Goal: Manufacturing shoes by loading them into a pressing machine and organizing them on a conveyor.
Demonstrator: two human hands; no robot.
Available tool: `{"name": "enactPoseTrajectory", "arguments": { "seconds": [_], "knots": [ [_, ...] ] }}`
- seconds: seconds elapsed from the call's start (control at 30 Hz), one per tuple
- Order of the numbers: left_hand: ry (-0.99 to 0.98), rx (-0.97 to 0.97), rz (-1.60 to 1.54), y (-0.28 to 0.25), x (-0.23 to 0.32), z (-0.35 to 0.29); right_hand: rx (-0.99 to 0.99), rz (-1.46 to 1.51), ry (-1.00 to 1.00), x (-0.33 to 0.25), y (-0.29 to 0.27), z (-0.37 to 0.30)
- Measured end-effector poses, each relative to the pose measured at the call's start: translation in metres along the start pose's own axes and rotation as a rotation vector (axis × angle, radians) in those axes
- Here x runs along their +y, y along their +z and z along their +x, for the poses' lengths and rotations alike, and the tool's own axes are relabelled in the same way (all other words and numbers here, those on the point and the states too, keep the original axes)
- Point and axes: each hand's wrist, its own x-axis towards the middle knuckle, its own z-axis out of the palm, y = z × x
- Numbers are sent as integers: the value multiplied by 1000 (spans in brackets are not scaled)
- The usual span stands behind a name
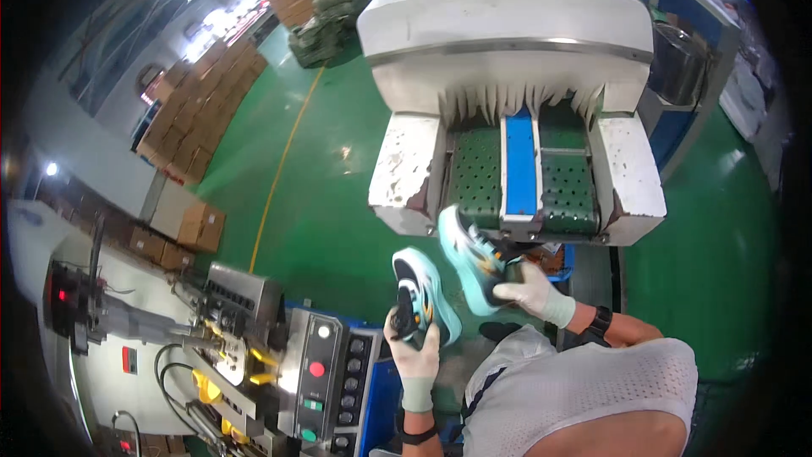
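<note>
Each of my white-gloved hands grips a light-blue sneaker with black and white parts and orange accents. My left hand is closed round the heel end of one sneaker, its toe pointing away from me. Slightly farther off and to the right, my right hand holds the other sneaker by its heel end, tilted with the toe up and to the left. That toe overlaps the near edge of the conveyor machine in view; whether they touch I cannot tell. Parts of my fingers are hidden behind the shoes.
A perforated green conveyor belt with a blue centre strip runs under the machine's fringed opening. Close on the left stands a control panel beside a machine with yellow parts. A blue bin sits below the belt; stacked cartons stand far left.
</note>
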Motion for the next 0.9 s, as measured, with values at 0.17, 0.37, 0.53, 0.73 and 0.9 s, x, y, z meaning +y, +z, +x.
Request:
{"name": "enactPoseTrajectory", "arguments": {
  "seconds": [0.17,0.37,0.53,0.73,0.9],
  "knots": [
    [277,-191,265,104,11,115,524,-432,-262,-38,-85,35],
    [422,-257,336,207,-64,188,933,-1156,-193,-7,-173,102],
    [367,-319,280,203,-66,199,840,-1127,33,-35,-188,139],
    [225,-331,277,60,-53,114,576,-1086,-618,-54,-106,112],
    [12,-40,595,-83,-59,10,-472,-560,-211,9,14,97]
  ]
}}
